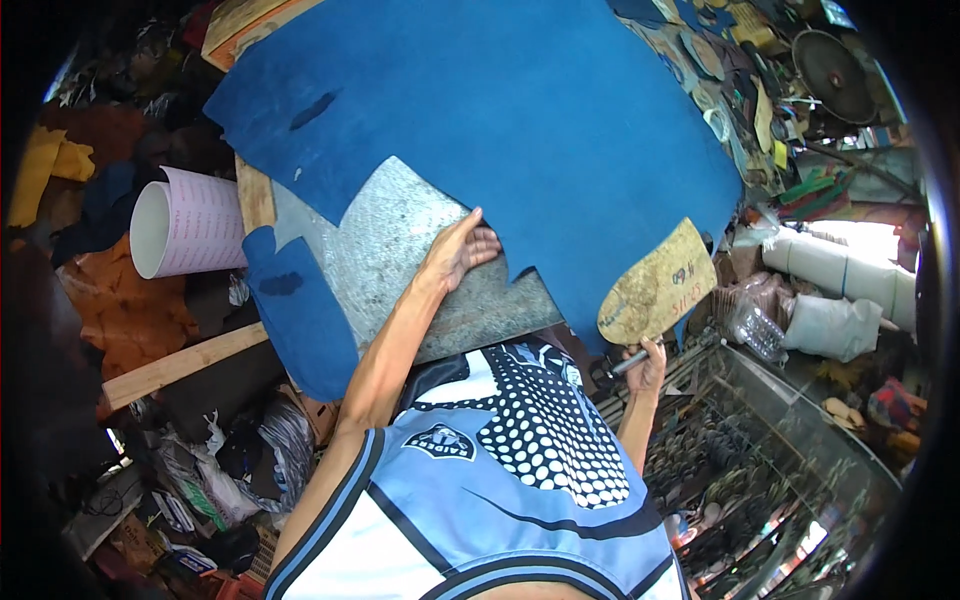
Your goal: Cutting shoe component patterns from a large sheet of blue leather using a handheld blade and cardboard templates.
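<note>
A large blue sheet that looks like leather (520, 120) covers most of the work surface. Its near edge is cut in jagged steps, and grey metal plate (375, 240) shows below it. My left hand (462, 252) rests over the plate, thumb at the sheet's cut edge, fingers loosely bent and apart from the thumb. At the right, my right hand (648, 368) grips a slim silver pen-like tool (630, 362). Just above that hand lies a tan rounded pattern piece (655, 285) with handwritten marks, over the sheet's right corner; whether the fingers also touch it I cannot tell.
A separate blue piece (300, 315) lies left of the plate. Beyond it stand a rolled white printed sheet (190, 225) and a wooden plank (185, 365). A glass-topped case (780, 430) is at the lower right, with wrapped rolls (835, 270) behind it.
</note>
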{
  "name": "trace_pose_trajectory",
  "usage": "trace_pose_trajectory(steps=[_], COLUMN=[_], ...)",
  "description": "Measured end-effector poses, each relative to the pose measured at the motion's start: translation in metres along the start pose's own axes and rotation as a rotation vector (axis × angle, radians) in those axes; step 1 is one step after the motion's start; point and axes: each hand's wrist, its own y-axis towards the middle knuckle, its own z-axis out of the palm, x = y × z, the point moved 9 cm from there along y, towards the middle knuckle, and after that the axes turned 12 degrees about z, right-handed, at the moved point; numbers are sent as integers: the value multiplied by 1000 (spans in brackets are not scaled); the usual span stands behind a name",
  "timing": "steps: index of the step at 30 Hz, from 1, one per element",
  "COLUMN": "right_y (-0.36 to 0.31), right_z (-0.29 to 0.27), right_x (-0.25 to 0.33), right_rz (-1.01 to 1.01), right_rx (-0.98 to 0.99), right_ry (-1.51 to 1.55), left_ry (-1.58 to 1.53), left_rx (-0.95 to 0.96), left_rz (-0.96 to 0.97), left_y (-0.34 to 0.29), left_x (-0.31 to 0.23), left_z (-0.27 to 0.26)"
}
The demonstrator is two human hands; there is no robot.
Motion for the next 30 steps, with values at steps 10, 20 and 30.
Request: trace_pose_trajectory(steps=[10, 20, 30], right_y=[-44, -80, -78], right_z=[62, 126, 62], right_x=[46, -46, -15], right_rz=[-185, -2, -115], right_rx=[-23, 15, -49], right_ry=[-213, -183, -221], left_ry=[-32, 320, 1012], left_rx=[-51, -87, -311], left_rz=[417, 795, 1137], left_y=[100, 191, 86], left_x=[-182, -379, -298], left_z=[6, -95, -84])
